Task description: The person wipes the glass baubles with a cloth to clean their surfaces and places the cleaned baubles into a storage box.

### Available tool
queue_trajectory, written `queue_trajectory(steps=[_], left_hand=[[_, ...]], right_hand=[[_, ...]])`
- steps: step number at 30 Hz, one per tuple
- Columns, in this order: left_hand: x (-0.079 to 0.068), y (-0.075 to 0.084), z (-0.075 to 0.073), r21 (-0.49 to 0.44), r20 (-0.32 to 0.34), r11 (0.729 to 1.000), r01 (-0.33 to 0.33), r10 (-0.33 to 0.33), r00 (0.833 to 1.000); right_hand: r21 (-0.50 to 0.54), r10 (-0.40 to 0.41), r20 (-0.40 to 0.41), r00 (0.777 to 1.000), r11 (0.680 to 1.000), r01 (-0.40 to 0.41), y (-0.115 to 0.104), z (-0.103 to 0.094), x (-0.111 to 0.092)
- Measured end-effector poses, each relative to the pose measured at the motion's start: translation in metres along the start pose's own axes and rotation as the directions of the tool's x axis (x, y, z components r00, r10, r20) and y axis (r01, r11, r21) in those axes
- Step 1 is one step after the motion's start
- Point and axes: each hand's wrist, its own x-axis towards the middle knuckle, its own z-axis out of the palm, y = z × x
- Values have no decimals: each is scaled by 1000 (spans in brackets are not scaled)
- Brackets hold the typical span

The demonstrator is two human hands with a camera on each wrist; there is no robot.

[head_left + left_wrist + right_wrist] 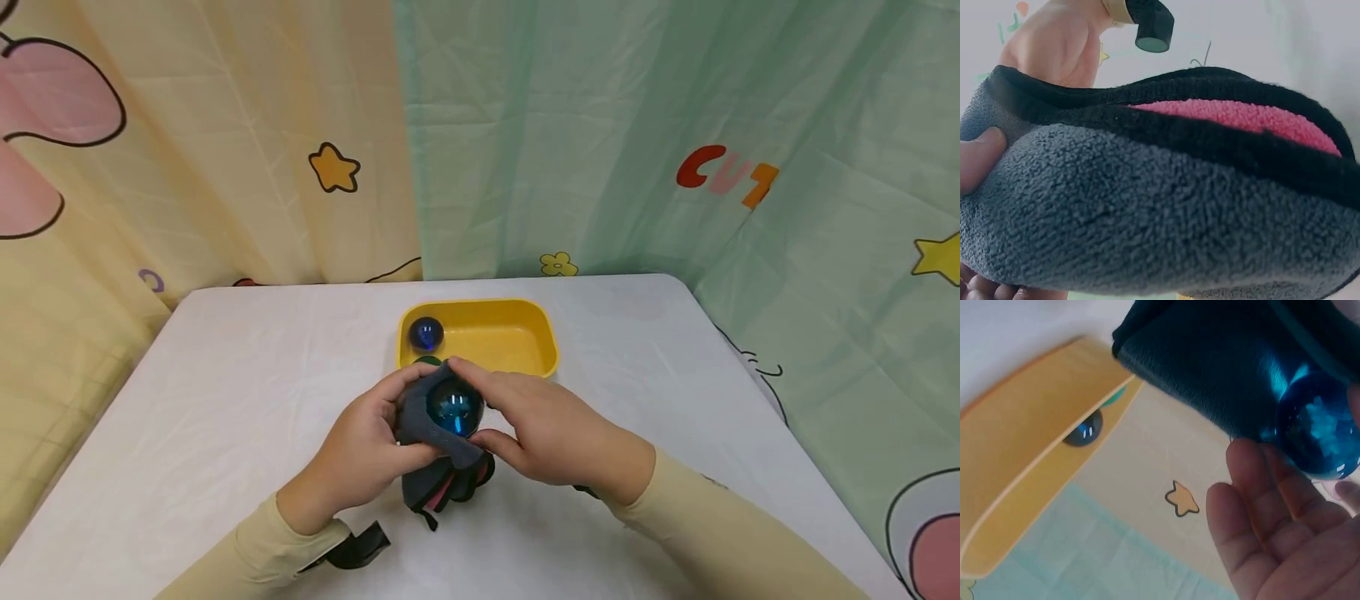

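In the head view a clear blue ball (455, 407) rests against a grey cloth (422, 427) with black edging and a pink reverse. My left hand (356, 458) grips the cloth from the left, its thumb across the grey side. From the right, my right hand (555, 429) holds the ball between thumb and fingers, near the cloth's edge. The left wrist view is mostly filled by the folded cloth (1147, 200). Seen in the right wrist view, the shiny ball (1319, 428) sits between the cloth and my fingers (1244, 519).
Behind the hands stands a yellow tray (517, 312) on the white-covered table (262, 367). It holds a dark blue ball (426, 334) and a green ball (427, 360), partly hidden by the cloth. Patterned curtains (480, 150) hang beyond the table.
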Motion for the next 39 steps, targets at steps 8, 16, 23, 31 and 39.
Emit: queue_trajectory(steps=[8,16,23,31,39], left_hand=[[2,1,1,-7,21,1000,8,-8,1000],[1,0,4,7,23,999,44,-44,999],[0,1,1,-33,3,999,20,-20,1000],[0,4,2,-15,22,1000,11,-11,1000],[-1,3,3,-5,4,999,32,-32,999]], right_hand=[[-91,-2,-62,998,996,-3,1,4,1],[345,285,113,952,887,-306,-1,11,4],[-30,7,-13,1000,1000,-7,3,6,0],[-26,13,-90,996,1000,-16,1,9,-2],[326,217,40,975,920,-218,-1,14,1]])
